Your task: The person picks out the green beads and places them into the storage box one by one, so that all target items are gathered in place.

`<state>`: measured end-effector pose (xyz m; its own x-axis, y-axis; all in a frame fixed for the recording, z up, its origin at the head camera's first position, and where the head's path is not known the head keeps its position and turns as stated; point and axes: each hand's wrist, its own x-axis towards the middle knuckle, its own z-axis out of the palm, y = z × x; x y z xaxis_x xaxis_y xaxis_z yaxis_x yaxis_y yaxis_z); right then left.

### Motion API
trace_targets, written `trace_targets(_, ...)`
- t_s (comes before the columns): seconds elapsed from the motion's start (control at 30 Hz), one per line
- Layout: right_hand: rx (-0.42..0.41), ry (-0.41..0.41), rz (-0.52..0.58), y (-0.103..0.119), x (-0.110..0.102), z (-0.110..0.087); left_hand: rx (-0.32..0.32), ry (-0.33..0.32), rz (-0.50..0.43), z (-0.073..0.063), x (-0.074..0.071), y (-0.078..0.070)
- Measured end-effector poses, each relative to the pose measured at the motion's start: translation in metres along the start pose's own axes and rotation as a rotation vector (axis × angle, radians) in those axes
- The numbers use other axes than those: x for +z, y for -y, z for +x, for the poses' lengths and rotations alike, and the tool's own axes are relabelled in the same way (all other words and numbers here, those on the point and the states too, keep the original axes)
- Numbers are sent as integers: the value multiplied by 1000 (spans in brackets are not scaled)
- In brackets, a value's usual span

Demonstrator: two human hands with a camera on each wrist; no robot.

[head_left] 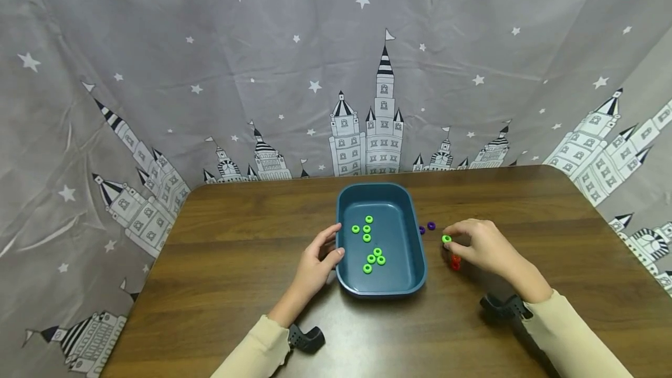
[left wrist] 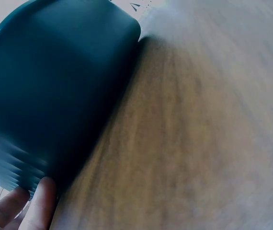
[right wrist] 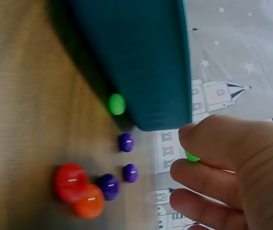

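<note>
A dark teal plastic bin [head_left: 401,238] stands on the wooden table with several bright green rings [head_left: 371,259] lying on its floor. My left hand [head_left: 315,261] is at the bin's left side, its fingertips touching the outer wall and rim. In the left wrist view, fingertips [left wrist: 43,196] lie against ridges low on that wall. To the right of the bin, my right hand [head_left: 485,247] pinches a green ring [head_left: 446,239] between thumb and forefinger. The right wrist view shows only a sliver of this ring, the rest hidden by the fingers.
Beside the bin's right side lie purple rings [head_left: 431,226] and red pieces [head_left: 455,262], partly below the right hand. The right wrist view also shows an orange piece [right wrist: 89,202] and another green piece [right wrist: 116,104] near the bin. A grey castle-print cloth [head_left: 294,74] hangs behind the table.
</note>
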<state>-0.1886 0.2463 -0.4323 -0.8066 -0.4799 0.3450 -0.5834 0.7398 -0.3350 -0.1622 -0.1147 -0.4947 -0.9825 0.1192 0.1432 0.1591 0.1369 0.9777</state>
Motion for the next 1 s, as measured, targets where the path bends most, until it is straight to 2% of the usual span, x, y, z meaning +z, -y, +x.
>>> trace_targets(0.6,-23,-4,63,8,-7,60,9,16,13,0,-1,2)
trace_targets(0.73,-19,-2,98,16,-6,77,6,12,14,1,-2,1)
trace_targets(1.0,-23,54,138,36,1,106,11,10,7,0,-1,0)
